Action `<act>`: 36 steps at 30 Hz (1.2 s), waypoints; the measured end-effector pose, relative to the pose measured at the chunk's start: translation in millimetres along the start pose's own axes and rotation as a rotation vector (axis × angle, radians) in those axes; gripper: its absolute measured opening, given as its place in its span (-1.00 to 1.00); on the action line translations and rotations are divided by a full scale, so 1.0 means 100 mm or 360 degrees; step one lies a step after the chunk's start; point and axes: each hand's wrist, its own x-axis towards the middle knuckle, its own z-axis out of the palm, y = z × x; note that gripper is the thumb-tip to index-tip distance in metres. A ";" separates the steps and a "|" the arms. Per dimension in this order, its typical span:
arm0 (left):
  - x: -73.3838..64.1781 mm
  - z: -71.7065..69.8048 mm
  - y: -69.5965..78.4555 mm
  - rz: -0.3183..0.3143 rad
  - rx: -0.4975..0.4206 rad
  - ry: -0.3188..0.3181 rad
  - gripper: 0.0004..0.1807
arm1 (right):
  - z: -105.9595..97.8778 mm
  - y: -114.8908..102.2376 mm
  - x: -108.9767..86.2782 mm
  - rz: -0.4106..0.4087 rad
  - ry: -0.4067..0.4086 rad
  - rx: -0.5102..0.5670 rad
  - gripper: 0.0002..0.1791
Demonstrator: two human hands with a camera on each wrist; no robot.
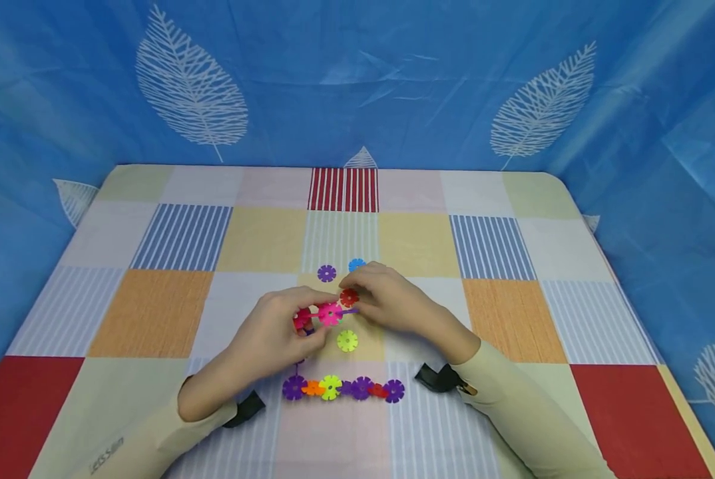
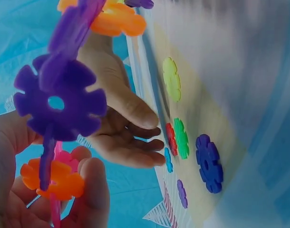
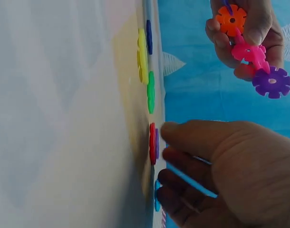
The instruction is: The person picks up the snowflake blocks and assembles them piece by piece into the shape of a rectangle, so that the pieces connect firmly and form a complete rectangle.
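Blue curtain (image 1: 357,80) printed with white leaves hangs behind the table (image 1: 264,239), which wears a patchwork cloth. Near the middle, someone's left hand (image 1: 279,326) pinches a flower chain (image 1: 362,388) of slotted plastic discs between thumb and fingers. Its near stretch, purple, orange, yellow and red, runs rightward in front of that hand; the bend joining it to the held part is mostly covered from the head view. At the far end a pink disc (image 1: 330,313) faces up, with a purple one seen only edge-on; the right wrist view turns that end disc (image 3: 272,82) flat toward you.

Opposite, the right hand (image 1: 390,296) has its fingers loosely bent and thumb apart, gripping nothing, just beside a red disc (image 1: 349,297). From overhead the disc seems caught between the fingertips, but the right wrist view has it lying on the cloth; whether a finger brushes it, I can't tell.

Beyond lie a purple disc (image 1: 327,273) and a light blue disc (image 1: 356,265), partly behind the right hand. Nearer sits a yellow disc (image 1: 347,340). Both wrist views also reveal a green disc (image 2: 181,138), lost from overhead, and a dark blue disc (image 2: 209,164), mostly masked there by the left hand.
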 end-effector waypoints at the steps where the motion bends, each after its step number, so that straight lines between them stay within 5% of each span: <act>1: 0.00 0.00 0.00 0.0014 -0.0001 0.0003 -0.56 | 0.01 0.00 0.01 0.0008 -0.0028 -0.0026 -0.66; 13: -0.01 -0.01 0.00 0.0074 0.0102 -0.0093 -0.52 | 0.06 0.01 0.03 0.0122 -0.0121 -0.0120 -0.73; 22: -0.01 0.01 -0.01 0.0150 0.0058 -0.0042 -0.55 | 0.07 0.01 0.02 0.0248 -0.0150 -0.0093 -0.72; 28: 0.00 0.05 0.00 0.0113 -0.0009 -0.0027 -0.66 | 0.06 -0.01 0.01 0.0288 -0.0168 -0.0086 -0.63; 36: -0.01 0.06 0.02 0.0058 0.0000 -0.0035 -0.72 | 0.05 -0.03 -0.07 0.0272 -0.0173 -0.0105 -0.76</act>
